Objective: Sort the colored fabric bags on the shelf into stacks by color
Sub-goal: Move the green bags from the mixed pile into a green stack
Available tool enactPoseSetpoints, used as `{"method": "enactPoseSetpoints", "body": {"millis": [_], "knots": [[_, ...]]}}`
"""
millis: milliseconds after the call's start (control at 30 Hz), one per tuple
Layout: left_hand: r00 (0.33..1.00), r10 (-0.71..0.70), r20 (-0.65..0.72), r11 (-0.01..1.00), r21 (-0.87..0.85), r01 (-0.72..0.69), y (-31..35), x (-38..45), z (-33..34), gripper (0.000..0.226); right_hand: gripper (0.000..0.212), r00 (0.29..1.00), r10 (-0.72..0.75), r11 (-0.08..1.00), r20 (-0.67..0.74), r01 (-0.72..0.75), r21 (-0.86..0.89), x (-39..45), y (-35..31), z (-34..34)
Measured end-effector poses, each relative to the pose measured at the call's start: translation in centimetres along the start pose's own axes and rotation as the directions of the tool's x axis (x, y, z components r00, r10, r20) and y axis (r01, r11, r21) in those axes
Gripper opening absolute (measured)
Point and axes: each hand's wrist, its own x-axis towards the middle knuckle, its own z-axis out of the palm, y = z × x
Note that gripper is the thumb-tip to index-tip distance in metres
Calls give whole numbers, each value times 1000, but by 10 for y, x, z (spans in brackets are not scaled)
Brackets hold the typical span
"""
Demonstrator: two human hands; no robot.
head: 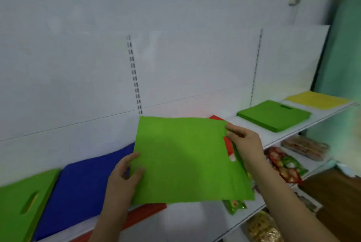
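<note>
A flat green fabric bag (187,159) is held above the white shelf (263,136) between both hands. My left hand (125,179) pinches its lower left edge, thumb on top. My right hand (244,142) grips its right edge near the handle slot. A red bag (227,145) lies mostly hidden beneath it. To the left lie a blue stack (84,189) and a green stack (21,208). Farther right on the shelf sit another green stack (273,115) and a yellow stack (318,100).
A white back panel with slotted uprights (134,77) rises behind the shelf. Lower shelves at the right hold packaged snacks (285,165). A green roll or curtain (343,46) stands at the far right, and a brown surface (336,198) lies below.
</note>
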Motion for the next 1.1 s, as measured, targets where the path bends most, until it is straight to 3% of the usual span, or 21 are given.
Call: {"method": "enactPoseSetpoints", "body": {"millis": [133,233,300,467,767,967,1100], "knots": [[995,-4,104,999,-44,8,18,-13,123,55,45,995,-49,986,-86,34,-164,44,12,-114],[990,52,132,997,55,-60,14,-18,197,32,52,991,-38,981,-126,13,-193,75,20,-178],[985,37,168,994,92,-53,16,-20,240,22,46,988,-32,978,-151,-1,-209,97,27,-215],[970,28,240,990,131,-61,20,-6,336,26,32,974,-33,963,-226,-29,-267,164,54,-282],[967,124,223,949,258,-182,0,79,494,16,10,966,-11,938,-257,-79,-338,324,101,-333],[980,89,179,930,337,-146,2,134,571,11,6,978,3,893,-210,-97,-439,446,114,-335],[993,18,116,912,404,-64,-5,156,599,12,13,990,2,865,-138,-71,-496,504,131,-328]]}}
